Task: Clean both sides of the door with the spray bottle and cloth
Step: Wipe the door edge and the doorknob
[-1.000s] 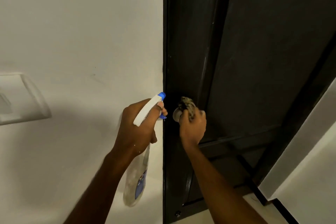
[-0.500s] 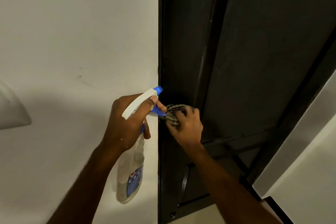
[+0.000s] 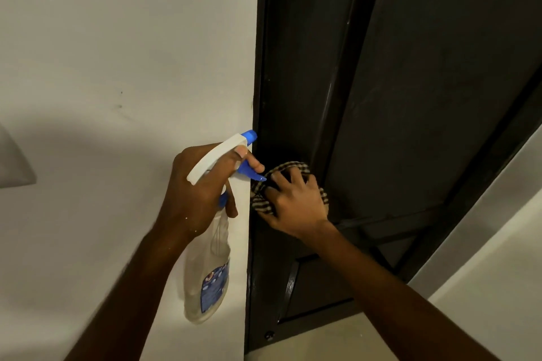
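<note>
Door (image 3: 410,97) edge under cloth (image 3: 259,199)
Right hand (image 3: 296,202), fingers (image 3: 281,179) spread, presses it; left hand (image 3: 196,193) grips spray bottle (image 3: 208,272) beside the door: stray squeeze perhaps wets wall (image 3: 117,38).

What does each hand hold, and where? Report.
Left hand grips the spray bottle at its neck, finger on the trigger. Right hand presses the cloth against the door, palm over its middle.
</note>
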{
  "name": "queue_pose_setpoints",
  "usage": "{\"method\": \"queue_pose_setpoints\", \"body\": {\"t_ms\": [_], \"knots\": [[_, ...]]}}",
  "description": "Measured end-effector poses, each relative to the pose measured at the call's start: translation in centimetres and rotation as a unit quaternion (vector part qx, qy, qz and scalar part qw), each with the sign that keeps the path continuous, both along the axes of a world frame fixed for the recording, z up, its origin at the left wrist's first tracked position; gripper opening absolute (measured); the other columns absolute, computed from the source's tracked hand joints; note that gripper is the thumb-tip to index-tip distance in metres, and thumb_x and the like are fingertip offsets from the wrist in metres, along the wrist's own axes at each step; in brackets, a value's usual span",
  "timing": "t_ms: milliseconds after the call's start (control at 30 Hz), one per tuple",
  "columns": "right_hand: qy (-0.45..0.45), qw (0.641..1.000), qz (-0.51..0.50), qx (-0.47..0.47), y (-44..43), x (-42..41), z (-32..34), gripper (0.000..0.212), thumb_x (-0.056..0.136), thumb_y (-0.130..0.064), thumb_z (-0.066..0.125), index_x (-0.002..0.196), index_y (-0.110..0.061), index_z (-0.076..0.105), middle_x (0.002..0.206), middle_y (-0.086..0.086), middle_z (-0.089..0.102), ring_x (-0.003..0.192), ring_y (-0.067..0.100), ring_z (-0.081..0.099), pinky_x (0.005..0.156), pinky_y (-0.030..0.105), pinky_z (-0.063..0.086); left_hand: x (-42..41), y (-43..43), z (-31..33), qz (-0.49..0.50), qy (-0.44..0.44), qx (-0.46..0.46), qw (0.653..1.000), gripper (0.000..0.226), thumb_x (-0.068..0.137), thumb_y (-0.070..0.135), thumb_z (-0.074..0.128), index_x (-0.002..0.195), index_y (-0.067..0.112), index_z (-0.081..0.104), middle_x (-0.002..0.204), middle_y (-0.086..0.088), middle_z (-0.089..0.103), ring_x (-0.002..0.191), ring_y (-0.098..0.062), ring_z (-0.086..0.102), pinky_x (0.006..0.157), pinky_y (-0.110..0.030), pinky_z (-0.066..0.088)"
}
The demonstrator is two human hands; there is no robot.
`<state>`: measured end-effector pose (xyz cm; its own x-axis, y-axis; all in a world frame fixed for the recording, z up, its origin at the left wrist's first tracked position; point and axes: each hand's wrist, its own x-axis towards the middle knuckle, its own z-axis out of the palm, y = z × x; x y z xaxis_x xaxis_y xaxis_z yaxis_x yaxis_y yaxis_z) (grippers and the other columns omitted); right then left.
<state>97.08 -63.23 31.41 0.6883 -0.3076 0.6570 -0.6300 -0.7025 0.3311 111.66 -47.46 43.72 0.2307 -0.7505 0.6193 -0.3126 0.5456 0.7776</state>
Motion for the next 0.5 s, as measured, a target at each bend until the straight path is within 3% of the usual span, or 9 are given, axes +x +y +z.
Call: {"method": "queue_pose_setpoints", "body": {"t_ms": [67, 133, 167, 267, 300, 333, 367, 467, 500], "knots": [[-0.062, 0.997, 0.004, 0.041, -1.0, -0.5, -0.2, 0.047, 0.081, -0.059, 0.055, 0.097, -0.019, 0.073, 0.112, 0.008, 0.061, 0.099, 0.034, 0.055, 0.064, 0.043, 0.054, 0.3, -0.2, -0.4, 0.002, 0.022, -0.010, 1.000, 0.029, 0.089, 0.046, 0.059, 0.075, 0.023, 0.068, 0.052, 0.013, 0.060, 0.042, -0.008, 0.056, 0.048, -0.012, 0.047], [-0.290, 0.935, -0.041, 0.198, -0.5, 0.2, -0.3, 0.046, 0.082, -0.056, 0.052, 0.100, -0.018, 0.071, 0.110, 0.005, 0.060, 0.097, 0.027, 0.057, 0.066, 0.038, 0.051, 0.6, -0.3, -0.4, 0.001, 0.020, 0.002, 1.000, 0.039, 0.088, 0.053, 0.060, 0.080, 0.016, 0.069, 0.052, 0.011, 0.059, 0.043, -0.009, 0.056, 0.050, -0.013, 0.048], [-0.439, 0.844, -0.063, 0.300, 0.1, 1.0, -0.3, 0.045, 0.082, -0.055, 0.050, 0.098, -0.018, 0.070, 0.105, 0.001, 0.060, 0.093, 0.021, 0.058, 0.070, 0.039, 0.050, 0.5, -0.3, -0.3, -0.005, 0.011, 0.006, 1.000, 0.025, 0.095, 0.035, 0.056, 0.077, 0.027, 0.071, 0.052, 0.016, 0.059, 0.042, -0.008, 0.056, 0.049, -0.011, 0.047], [-0.734, 0.469, -0.034, 0.491, 1.2, 2.6, 0.3, 0.033, 0.091, -0.045, 0.050, 0.094, -0.019, 0.070, 0.091, -0.003, 0.065, 0.088, 0.017, 0.061, 0.085, 0.047, 0.053, -0.1, 0.0, 0.0, -0.020, -0.029, 0.008, 0.999, 0.061, 0.096, 0.006, 0.044, 0.063, 0.051, 0.068, 0.054, 0.024, 0.060, 0.039, -0.004, 0.054, 0.045, -0.009, 0.044], [-0.756, 0.414, -0.032, 0.506, 1.3, 2.7, 0.6, 0.028, 0.095, -0.039, 0.051, 0.097, -0.020, 0.071, 0.093, -0.003, 0.067, 0.091, 0.019, 0.063, 0.086, 0.045, 0.053, -0.3, 0.3, 0.4, -0.013, -0.025, 0.003, 1.000, 0.056, 0.095, 0.009, 0.043, 0.063, 0.048, 0.069, 0.054, 0.024, 0.061, 0.039, -0.003, 0.053, 0.044, -0.009, 0.043], [-0.750, 0.418, -0.038, 0.511, 1.4, 2.6, 0.9, 0.025, 0.097, -0.037, 0.051, 0.101, -0.023, 0.071, 0.098, -0.002, 0.068, 0.095, 0.020, 0.064, 0.086, 0.044, 0.052, -0.3, 0.3, 0.2, -0.005, -0.020, -0.003, 1.000, 0.050, 0.095, 0.009, 0.044, 0.064, 0.040, 0.068, 0.054, 0.023, 0.061, 0.039, -0.003, 0.053, 0.044, -0.009, 0.043], [-0.723, 0.476, -0.053, 0.499, 1.4, 2.6, 1.0, 0.023, 0.098, -0.036, 0.051, 0.106, -0.026, 0.070, 0.106, -0.002, 0.067, 0.100, 0.021, 0.064, 0.086, 0.042, 0.051, -0.6, 0.5, 0.5, 0.003, -0.015, -0.004, 1.000, 0.044, 0.096, 0.007, 0.045, 0.069, 0.035, 0.065, 0.054, 0.023, 0.061, 0.039, -0.002, 0.053, 0.044, -0.008, 0.043], [-0.430, 0.835, -0.086, 0.331, 2.0, 1.7, 0.8, 0.029, 0.093, -0.040, 0.056, 0.112, -0.022, 0.069, 0.119, 0.002, 0.057, 0.111, 0.025, 0.055, 0.081, 0.039, 0.048, -0.5, 0.4, 0.3, 0.021, -0.022, 0.002, 1.000, 0.026, 0.097, 0.013, 0.049, 0.076, 0.022, 0.061, 0.054, 0.020, 0.062, 0.038, -0.005, 0.053, 0.044, -0.009, 0.044], [-0.312, 0.916, -0.065, 0.243, 2.0, 1.4, 0.7, 0.036, 0.089, -0.045, 0.055, 0.108, -0.019, 0.072, 0.118, 0.004, 0.059, 0.111, 0.028, 0.053, 0.080, 0.041, 0.048, -0.4, 0.4, 0.3, 0.019, -0.016, 0.008, 1.000, 0.022, 0.096, 0.018, 0.051, 0.078, 0.020, 0.062, 0.053, 0.017, 0.062, 0.038, -0.007, 0.054, 0.045, -0.010, 0.045]]}}
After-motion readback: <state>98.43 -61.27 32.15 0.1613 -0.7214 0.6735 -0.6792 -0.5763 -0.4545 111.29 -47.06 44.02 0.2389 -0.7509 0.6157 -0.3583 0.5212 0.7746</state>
